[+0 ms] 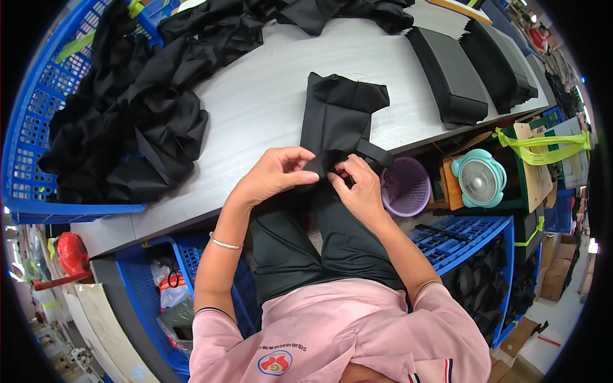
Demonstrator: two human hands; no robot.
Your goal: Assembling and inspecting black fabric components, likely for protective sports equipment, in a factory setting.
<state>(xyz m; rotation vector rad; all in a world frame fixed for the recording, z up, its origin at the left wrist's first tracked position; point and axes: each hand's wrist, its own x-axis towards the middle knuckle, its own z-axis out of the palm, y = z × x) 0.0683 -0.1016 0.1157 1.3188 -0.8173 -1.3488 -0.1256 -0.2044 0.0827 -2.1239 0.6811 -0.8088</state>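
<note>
A sewn piece of black fabric [338, 118] lies partly on the pale table, its near end hanging over the front edge above my lap. My left hand [279, 171] pinches that near end between thumb and fingers. Close beside it, my right hand [355, 186] also grips the cloth, fingers curled and pressed together. A short black strap-like flap sticks out to the right of my right hand. The exact bit of cloth between the fingertips is hidden.
Crumpled black fabric pieces [153, 121] spill from a blue basket [25, 153] across the table's left and back. Two neat stacks of dark pieces [447, 73] sit at the right. A purple bin [408, 185], a turquoise fan [479, 179] and a blue crate [472, 233] stand below, right.
</note>
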